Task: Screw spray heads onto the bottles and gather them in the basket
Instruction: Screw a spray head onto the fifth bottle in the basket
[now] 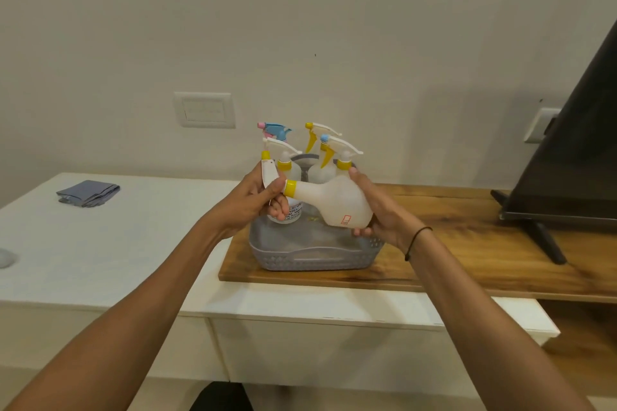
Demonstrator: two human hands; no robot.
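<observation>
I hold a white bottle [334, 203] on its side above the grey basket [310, 255]. My right hand [377, 210] grips the bottle's round body. My left hand [257, 200] grips the white spray head [268, 173] at the yellow collar [289, 188] on the bottle's neck. Several bottles with spray heads stand upright in the basket: one with a blue and pink head [275, 132] at the back left, one with a yellow trigger [317, 137] at the back, one with a yellow collar [344, 157] at the right and one [283, 157] at the left.
The basket sits on a wooden board [450, 243] on a white cabinet [117, 243]. A folded grey cloth [88, 193] lies at the far left. A black screen on a stand [567, 160] fills the right side. A wall switch plate [204, 110] is behind.
</observation>
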